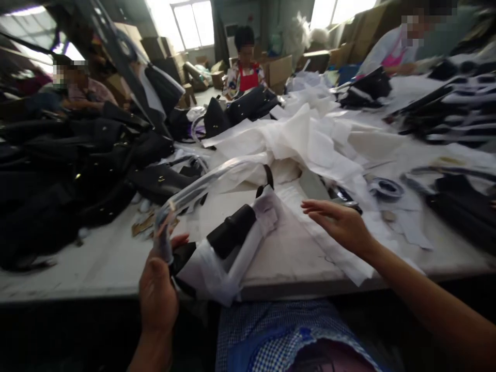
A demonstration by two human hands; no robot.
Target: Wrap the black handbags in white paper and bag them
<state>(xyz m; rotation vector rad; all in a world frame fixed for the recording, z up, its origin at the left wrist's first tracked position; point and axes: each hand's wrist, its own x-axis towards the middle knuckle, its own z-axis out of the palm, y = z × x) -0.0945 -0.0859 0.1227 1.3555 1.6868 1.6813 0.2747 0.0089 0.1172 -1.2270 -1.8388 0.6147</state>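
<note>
A black handbag (231,231), partly wrapped in white tissue paper (248,258), lies at a slant near the table's front edge. Its handle (209,181), covered in clear plastic, arches up and back over the table. My left hand (158,289) is closed around the plastic-wrapped handle's near end, at the bag's left side. To the right of the bag, my right hand (337,225) hovers open, fingers stretched toward the left, holding nothing. White paper sheets lie beneath and behind it.
A heap of black bags (77,170) covers the table's left side. Crumpled white paper (294,134) is piled at the middle. A tape roll (385,188) and another dark bag (461,206) lie at right. Several people sit across the table.
</note>
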